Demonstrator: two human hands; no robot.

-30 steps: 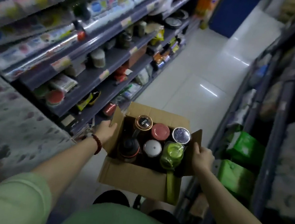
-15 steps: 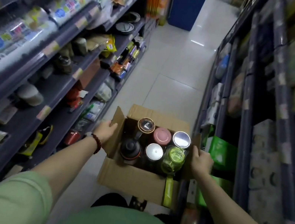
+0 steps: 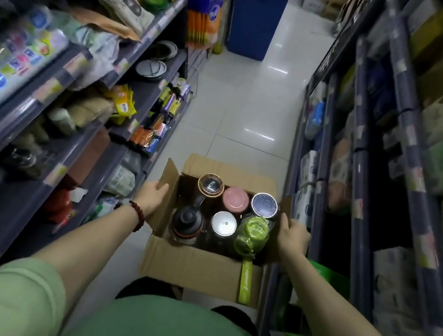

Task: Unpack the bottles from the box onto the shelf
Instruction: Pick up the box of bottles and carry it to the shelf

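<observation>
I carry an open cardboard box (image 3: 198, 266) in front of my waist, flaps up. My left hand (image 3: 152, 197) grips its left flap and my right hand (image 3: 292, 237) grips its right flap. Several bottles stand upright inside: one with a black-and-gold lid (image 3: 210, 185), a pink-lidded one (image 3: 235, 198), a silver-blue-lidded one (image 3: 264, 205), a black-capped one (image 3: 187, 219), a white-lidded one (image 3: 224, 223) and a green one (image 3: 252, 234) whose green strap hangs over the front wall.
I stand in a narrow shop aisle with a white tiled floor (image 3: 240, 118). Dark shelves full of goods line the left (image 3: 50, 98) and the right (image 3: 362, 162). A blue bin (image 3: 255, 18) stands at the aisle's far end.
My view has swung right, from the left shelving toward the aisle's length. Both hands keep their hold on the box, which stays in front of me.
</observation>
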